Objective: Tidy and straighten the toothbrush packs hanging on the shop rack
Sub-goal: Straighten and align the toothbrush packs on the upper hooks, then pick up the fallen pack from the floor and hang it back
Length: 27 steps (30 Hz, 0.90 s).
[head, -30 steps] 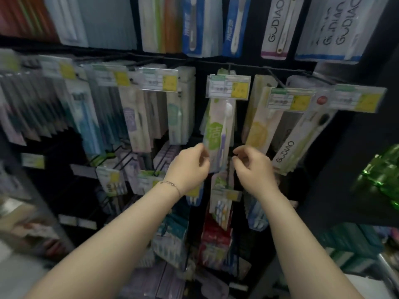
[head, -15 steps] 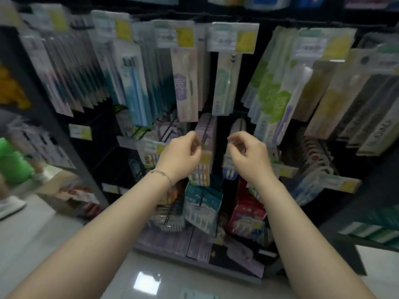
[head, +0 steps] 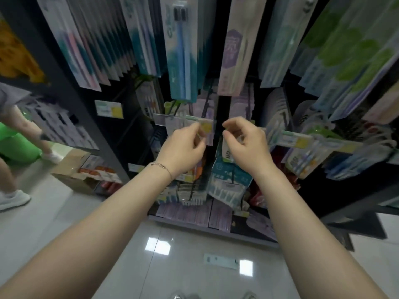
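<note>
Hanging packs (head: 183, 50) crowding hands (price tags (head: 190, 124) between)

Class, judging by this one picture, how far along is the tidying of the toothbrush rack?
Looks done: the upper row of long toothbrush packs, like the blue-handled twin pack, hangs fairly straight. In hand: the left hand and right hand work at the yellow-cornered price label on the middle hook. Left: the small packs below lie tilted and jumbled.

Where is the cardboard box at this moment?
In the head view the cardboard box sits on the floor at the left, against the foot of the dark rack, below and left of the left hand.
</note>
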Each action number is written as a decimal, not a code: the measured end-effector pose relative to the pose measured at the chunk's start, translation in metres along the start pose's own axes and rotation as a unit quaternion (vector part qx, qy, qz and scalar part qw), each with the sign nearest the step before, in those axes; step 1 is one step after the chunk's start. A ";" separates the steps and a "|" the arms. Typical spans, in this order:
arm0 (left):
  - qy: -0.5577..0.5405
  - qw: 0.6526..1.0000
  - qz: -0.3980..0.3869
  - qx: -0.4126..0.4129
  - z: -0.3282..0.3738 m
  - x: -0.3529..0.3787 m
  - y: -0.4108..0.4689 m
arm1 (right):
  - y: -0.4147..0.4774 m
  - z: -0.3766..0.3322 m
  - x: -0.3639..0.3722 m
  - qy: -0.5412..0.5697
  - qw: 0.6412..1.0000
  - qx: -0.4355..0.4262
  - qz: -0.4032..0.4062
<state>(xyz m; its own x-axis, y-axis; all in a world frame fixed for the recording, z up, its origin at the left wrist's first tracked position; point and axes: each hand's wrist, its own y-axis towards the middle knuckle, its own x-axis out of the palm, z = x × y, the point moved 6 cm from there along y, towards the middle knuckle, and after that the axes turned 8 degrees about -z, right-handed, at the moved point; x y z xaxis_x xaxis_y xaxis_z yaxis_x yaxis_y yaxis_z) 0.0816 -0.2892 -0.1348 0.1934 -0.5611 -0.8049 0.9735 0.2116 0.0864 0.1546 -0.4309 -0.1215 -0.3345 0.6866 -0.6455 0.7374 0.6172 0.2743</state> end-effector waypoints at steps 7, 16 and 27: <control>-0.002 0.998 -0.064 0.006 -0.032 0.045 -0.007 | -0.020 0.023 0.046 -0.003 0.999 0.033 -0.023; -0.021 0.992 -0.126 -0.018 -0.056 0.147 -0.027 | -0.073 0.103 0.077 -0.025 0.995 0.078 -0.060; 0.017 0.970 -0.242 -0.029 -0.112 0.322 -0.059 | -0.171 0.250 0.142 -0.062 0.982 0.149 -0.100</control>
<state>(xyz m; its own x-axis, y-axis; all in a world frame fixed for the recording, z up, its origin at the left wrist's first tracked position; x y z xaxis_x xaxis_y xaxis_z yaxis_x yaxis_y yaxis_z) 0.0729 -0.3930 -0.4652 -0.2892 -0.5787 -0.7626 0.9407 -0.0244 -0.3383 0.1278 -0.5349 -0.4387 -0.4308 0.4993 -0.7518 0.8092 0.5824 -0.0769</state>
